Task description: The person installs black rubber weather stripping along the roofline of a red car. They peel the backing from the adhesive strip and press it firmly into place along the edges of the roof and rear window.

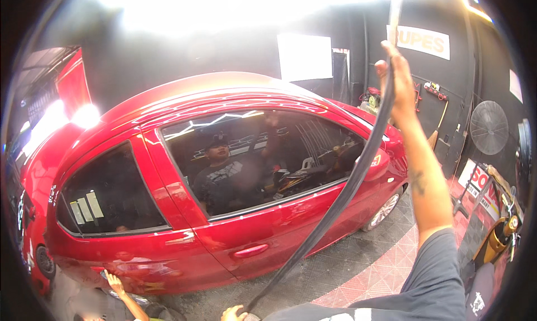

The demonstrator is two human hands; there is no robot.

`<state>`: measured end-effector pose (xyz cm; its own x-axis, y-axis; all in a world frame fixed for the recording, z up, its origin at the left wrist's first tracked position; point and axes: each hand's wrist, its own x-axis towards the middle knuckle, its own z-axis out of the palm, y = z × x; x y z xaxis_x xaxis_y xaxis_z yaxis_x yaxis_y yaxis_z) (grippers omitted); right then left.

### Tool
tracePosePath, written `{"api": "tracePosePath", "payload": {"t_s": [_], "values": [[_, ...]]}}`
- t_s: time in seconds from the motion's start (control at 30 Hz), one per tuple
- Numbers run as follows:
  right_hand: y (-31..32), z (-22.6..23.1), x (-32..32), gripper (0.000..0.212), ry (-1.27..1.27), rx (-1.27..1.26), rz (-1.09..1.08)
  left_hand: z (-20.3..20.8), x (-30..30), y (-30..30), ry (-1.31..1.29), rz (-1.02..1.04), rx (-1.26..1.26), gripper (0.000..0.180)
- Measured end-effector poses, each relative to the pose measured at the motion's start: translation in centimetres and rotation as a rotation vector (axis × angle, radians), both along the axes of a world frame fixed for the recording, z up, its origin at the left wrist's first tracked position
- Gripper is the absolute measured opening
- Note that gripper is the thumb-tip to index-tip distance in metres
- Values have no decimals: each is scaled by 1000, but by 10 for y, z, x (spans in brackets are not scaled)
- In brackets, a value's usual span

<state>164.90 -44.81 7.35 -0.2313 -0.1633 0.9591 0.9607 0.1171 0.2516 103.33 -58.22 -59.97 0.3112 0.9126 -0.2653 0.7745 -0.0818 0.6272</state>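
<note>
A long dark hose [347, 195] runs diagonally from the upper right down to the bottom edge, bowing across the side of a red car [268, 226]. High on the right, my right hand [400, 86] is raised with the hose lying in its grip between thumb and fingers, the fingers partly stretched upward. At the lower edge, my left hand [234, 314] is closed at the hose's lower end; the frame cuts off most of it. What the hose ends in there is mostly hidden.
Another person's hand [115, 283] touches the car's rear door at lower left. A fan [489, 127] stands at the right wall, near a yellow-brown container [492, 240] with tools. Dark and red floor tiles [366, 276] lie beside the car. Another red car part [72, 86] rises at far left.
</note>
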Motion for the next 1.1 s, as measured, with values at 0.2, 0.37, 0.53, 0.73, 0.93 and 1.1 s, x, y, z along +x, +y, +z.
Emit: {"api": "tracePosePath", "payload": {"t_s": [0.2, 0.37, 0.53, 0.73, 0.93, 1.1], "values": [[-75, -138, -60, 75, -19, -277, 231, 201, 176, 44, -389, -16, 71, 91], [-121, -273, -69, 52, -214, -434, 171, 421, 263, 55, -1039, -174, 161, 80], [-169, -349, -58, 46, -383, -599, 274, 517, 320, 27, -1424, -318, 345, 75], [-195, -409, -48, 49, -354, -711, 182, 483, 342, 9, -1758, 14, 152, 53], [-267, -460, -58, 75, 251, -1264, 883, 400, 338, 22, -2030, -168, -374, 69], [-276, -465, -102, 98, 768, -1260, 1020, 371, 330, 4, -2083, -185, -551, 72]]}}
